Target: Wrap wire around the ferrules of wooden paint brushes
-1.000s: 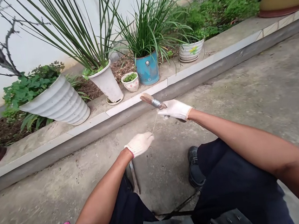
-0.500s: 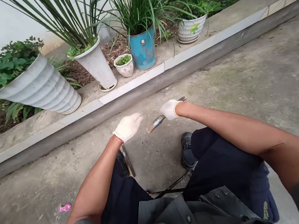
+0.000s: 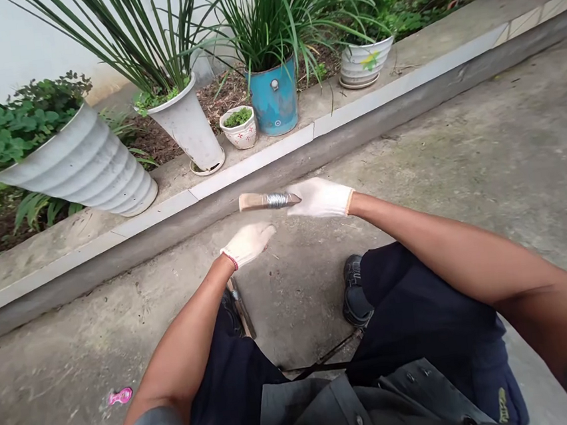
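Note:
My right hand (image 3: 321, 197), in a white knit glove, is closed around a wooden stick (image 3: 253, 202) with silvery wire (image 3: 277, 200) wound around it. The stick lies nearly level, its bare end pointing left; the part inside the glove is hidden. Just below it, my left hand (image 3: 249, 242) wears a matching glove, with its fingers drawn together. Whatever those fingers may hold does not show. Under my left wrist, a long, thin piece of wood and metal (image 3: 243, 312) rests beside my left shoe.
A low concrete ledge (image 3: 254, 168) crosses in front of me, bearing several potted plants, among them a blue bucket (image 3: 274, 103) and a small patterned pot (image 3: 240, 135). Some small pink object (image 3: 120, 396) lies on the concrete floor at left. My right shoe (image 3: 355, 290) stands below my right forearm.
My right hand has swung the wire-wound stick up and to the left, from a slant to nearly level. My left hand has dropped slightly and moved a little right.

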Motion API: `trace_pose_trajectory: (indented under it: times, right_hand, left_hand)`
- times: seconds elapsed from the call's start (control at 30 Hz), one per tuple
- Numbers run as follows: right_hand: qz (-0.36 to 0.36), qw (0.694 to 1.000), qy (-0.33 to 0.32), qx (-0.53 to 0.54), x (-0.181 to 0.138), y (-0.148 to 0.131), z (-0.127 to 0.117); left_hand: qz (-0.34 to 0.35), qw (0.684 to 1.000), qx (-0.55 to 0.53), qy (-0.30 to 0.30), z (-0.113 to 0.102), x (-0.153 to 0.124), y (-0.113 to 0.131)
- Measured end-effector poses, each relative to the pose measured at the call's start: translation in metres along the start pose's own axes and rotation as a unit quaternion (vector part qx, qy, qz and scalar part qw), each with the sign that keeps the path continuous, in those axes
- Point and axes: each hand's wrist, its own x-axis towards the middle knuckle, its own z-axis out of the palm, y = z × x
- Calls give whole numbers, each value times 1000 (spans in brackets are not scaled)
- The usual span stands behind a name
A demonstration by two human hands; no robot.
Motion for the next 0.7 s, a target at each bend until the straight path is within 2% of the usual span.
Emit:
trace_pose_trajectory:
  times: [0.07, 0.17, 0.33, 0.43, 0.57, 0.63, 0.7]
  right_hand:
    - [51, 998, 23, -21, 8, 8, -1]
    - [107, 992, 23, -63, 19, 19, -1]
    - [151, 977, -34, -143, 30, 26, 6]
    - [117, 969, -101, -191, 28, 20, 17]
    - [-4, 955, -209, -211, 14, 2, 28]
    - [-79, 949, -240, -191, 7, -6, 28]
    - [-132, 949, -244, -149, 1, -11, 23]
  left_hand:
    - [10, 1000, 6, -26, 4, 1, 9]
    - [31, 998, 28, -53, 7, 0, 21]
    - [62, 996, 46, -43, 5, -5, 28]
    - [61, 996, 70, 4, -2, -7, 23]
    - [48, 991, 109, 53, -16, -3, 10]
    - [36, 993, 96, 59, -22, -2, 5]
    - [19, 996, 65, 54, -26, -1, 1]
